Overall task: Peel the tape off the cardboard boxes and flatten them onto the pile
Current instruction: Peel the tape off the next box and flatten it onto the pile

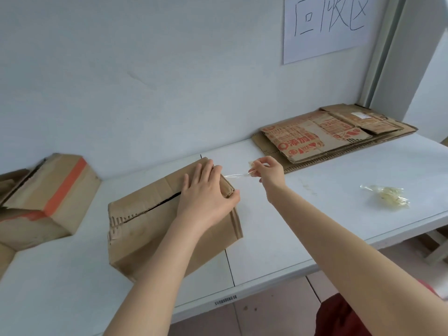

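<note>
A brown cardboard box [150, 221] lies on the white table [315, 214], its top seam split open. My left hand [206, 192] presses flat on the box's right end, fingers straight, thumb at the corner. My right hand [266, 169] pinches a strip of clear tape [236, 175] that stretches from the box's far right edge out to the right. A pile of flattened cardboard [327, 139] lies at the back right of the table.
Another box with orange tape [46, 197] sits at the left, more cardboard beside it at the frame's edge. A crumpled wad of peeled tape [388, 195] lies on the table at the right. A paper sign [327, 25] hangs on the wall.
</note>
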